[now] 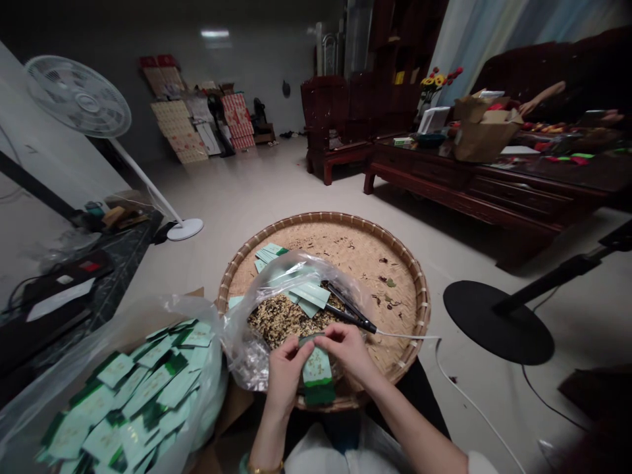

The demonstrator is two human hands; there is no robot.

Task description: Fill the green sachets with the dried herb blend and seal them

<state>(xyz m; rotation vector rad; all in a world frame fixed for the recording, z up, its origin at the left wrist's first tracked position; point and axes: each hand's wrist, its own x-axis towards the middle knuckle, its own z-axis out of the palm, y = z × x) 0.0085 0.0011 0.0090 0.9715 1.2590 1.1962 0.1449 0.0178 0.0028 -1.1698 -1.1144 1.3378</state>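
Between my left hand and my right hand hangs a small green-and-mint packet. The fingers of both hands pinch its upper edge. Just beyond them, a clear plastic bag lies open on a round woven bamboo tray. Inside the bag is a heap of dried, mixed dark and pale loose tea-like pieces, with several flat mint packets on top. A black straightener-like tool with a white cord rests near my right hand.
At the left, a large clear bag holds many green packets. A white fan and a black round stand base stand on the floor. A person's arm reaches over the dark wooden table. The white cord crosses the floor.
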